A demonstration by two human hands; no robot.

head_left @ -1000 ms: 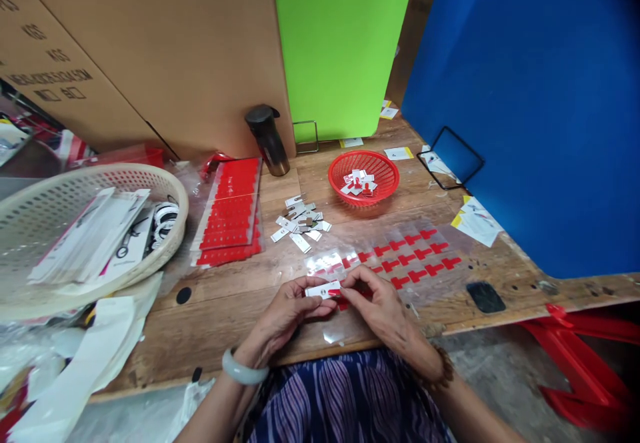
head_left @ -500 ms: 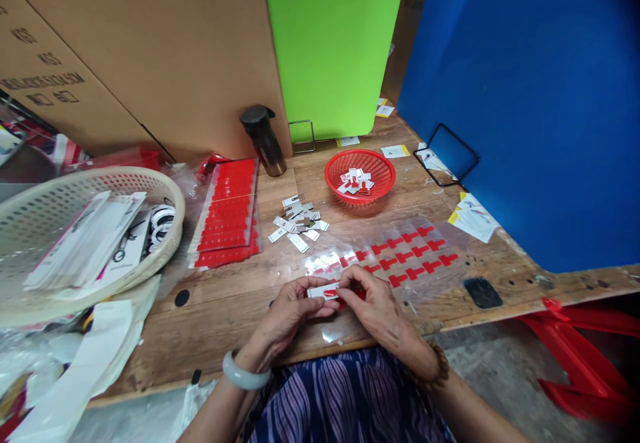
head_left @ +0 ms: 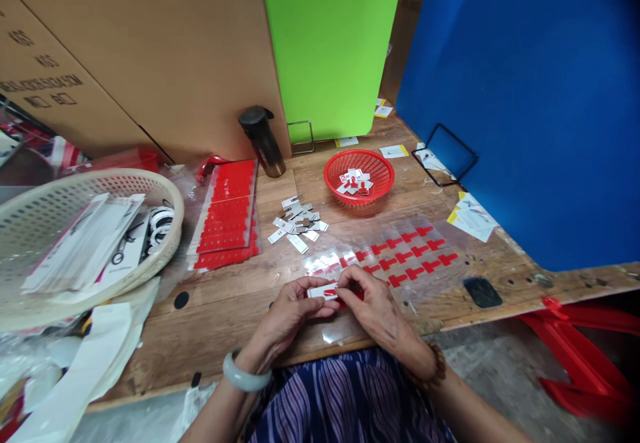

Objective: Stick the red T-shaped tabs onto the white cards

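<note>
My left hand (head_left: 293, 306) grips a small flat metal plate (head_left: 316, 292) between thumb and fingers, close to the table's front edge. At the plate's right end my right hand (head_left: 373, 306) pinches a red sticker (head_left: 329, 290), which lies against the plate's face; its fingertips partly hide it. Beneath and beyond the hands lies a clear sheet with rows of red stickers (head_left: 417, 252). Farther back is a loose pile of similar metal plates (head_left: 300, 223). The red basket (head_left: 383, 179) behind it holds several plates, some showing red stickers.
Left of the pile lie stacked red sticker sheets (head_left: 227, 209), with a dark tumbler (head_left: 264, 146) behind. A large cream basket (head_left: 173, 243) with printed cards stands at far left. Green (head_left: 333, 43) and blue boards (head_left: 525, 109) rise behind. A black pad (head_left: 483, 293) lies at right.
The red sticker now sits slightly differently on the plate under my right fingertips. Both hands otherwise stay in place; the view shifts very slightly.
</note>
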